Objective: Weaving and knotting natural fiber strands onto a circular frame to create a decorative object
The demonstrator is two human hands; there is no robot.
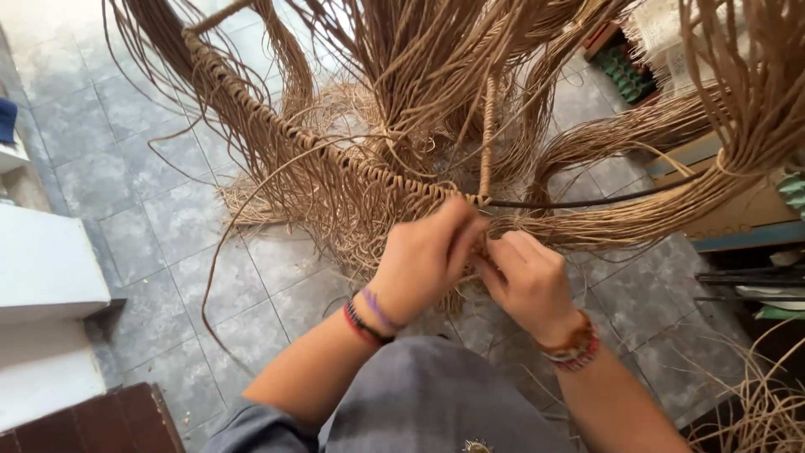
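Left hand (423,256) and right hand (524,273) meet at the frame's centre, fingers pinched on tan fibre strands (587,222) where the wrapped rim (319,147) ends and the bare dark rod (587,201) runs toward 3 o'clock. The strands look light, pliable and prone to fraying; grip them close to the rod.

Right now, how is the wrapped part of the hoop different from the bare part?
The wrapped part of the hoop looks thick, tan and bumpy with knotted cord; the bare part of the hoop is thin, dark and smooth. Loose cords hang all along the wrapped part, while none are tied on the bare part. The wrapped part runs up to the left, the bare part to the right. They meet where the left hand and right hand pinch cords.
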